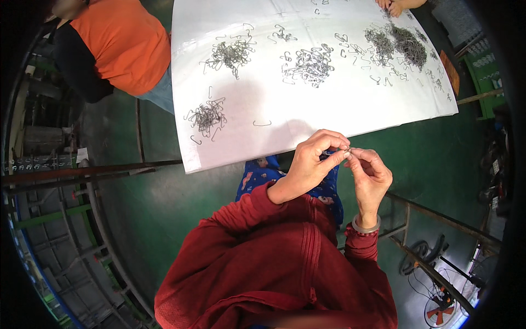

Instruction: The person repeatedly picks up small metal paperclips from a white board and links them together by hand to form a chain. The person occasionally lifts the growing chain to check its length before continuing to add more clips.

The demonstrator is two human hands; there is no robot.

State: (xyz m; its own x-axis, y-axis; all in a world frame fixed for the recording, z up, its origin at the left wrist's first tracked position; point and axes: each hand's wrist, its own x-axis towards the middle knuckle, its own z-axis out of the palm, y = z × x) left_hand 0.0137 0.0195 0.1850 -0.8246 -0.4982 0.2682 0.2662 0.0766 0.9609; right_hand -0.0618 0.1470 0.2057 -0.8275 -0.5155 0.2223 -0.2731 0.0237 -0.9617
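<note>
Green floor [142, 211] surrounds a white-covered tabletop [339, 112] scattered with bent wire hooks [315, 67].

Dark metal racks [60, 219] fill the room's left side; a person in an orange top [123, 46] is beside the tabletop's left edge. Hooks lie in loose heaps across the white surface, the densest toward the far right, near another person's hands [395, 7]. At the near edge the left hand [315, 160] and right hand [371, 178] meet, each pinched narrow, thumb to finger, on one small metal piece [347, 149] mostly hidden by fingertips. A bangle [366, 226] circles the right wrist; a small white slip [82, 154] on the left is too small to read.
</note>
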